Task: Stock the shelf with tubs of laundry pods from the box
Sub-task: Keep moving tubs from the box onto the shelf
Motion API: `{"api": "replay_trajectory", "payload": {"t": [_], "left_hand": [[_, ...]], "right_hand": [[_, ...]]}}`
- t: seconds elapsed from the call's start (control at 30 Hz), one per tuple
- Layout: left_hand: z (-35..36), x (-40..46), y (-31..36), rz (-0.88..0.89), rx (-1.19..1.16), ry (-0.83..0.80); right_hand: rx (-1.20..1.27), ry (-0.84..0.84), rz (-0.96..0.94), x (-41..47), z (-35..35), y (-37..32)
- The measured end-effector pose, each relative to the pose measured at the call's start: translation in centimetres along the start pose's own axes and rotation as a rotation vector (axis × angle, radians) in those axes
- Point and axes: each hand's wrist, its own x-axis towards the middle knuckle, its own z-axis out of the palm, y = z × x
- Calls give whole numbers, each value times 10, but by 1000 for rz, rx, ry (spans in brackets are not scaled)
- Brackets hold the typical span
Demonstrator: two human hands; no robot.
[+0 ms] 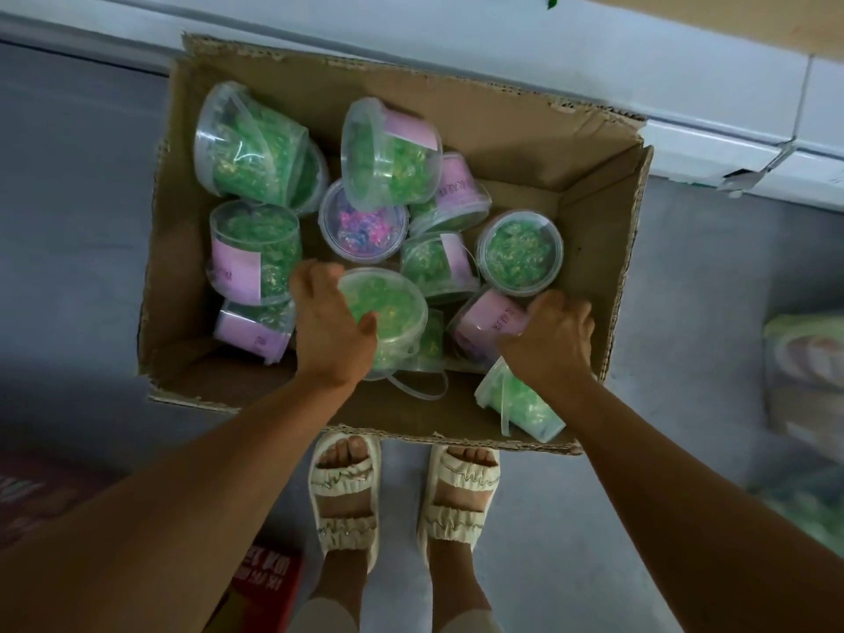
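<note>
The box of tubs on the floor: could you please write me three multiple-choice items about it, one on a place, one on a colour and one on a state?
1. Where does the box stand?
A. on the floor, in front of the feet
B. on a shelf
C. on a trolley

2. What colour are the pods in the odd tub near the middle?
A. yellow
B. pink and blue
C. white

3. What is the left hand doing?
A. hanging idle
B. gripping a green tub
C. folding a flap

Answers:
1 A, the sandalled feet show just below it on grey floor.
2 B, all the other tubs hold green pods.
3 B, its fingers and thumb curl round the lid's rim.
</note>
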Motion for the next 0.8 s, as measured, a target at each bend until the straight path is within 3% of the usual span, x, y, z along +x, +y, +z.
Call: {"api": "replay_trajectory", "payload": {"t": [0.1,0.2,0.33,0.43,0.57,0.8], "left_hand": [[-2,-3,2,-219,17,-24],[-2,-3,-4,-426,61,-172],[7,-14,-7,-597,-286,-272],[15,-14,-2,-603,-407,-236],[9,0,5,-490,-347,-125],[5,11,2,-493,-352,-205]], "right_hand": [[-16,-146,167,1,-5,8],[-33,-286,183,2,-8,13],[124,-275,107,-2,-19,7],[294,-108,52,-4,-23,5],[467,92,-7,1,-25,1],[682,-270,115,7,-3,1]]}}
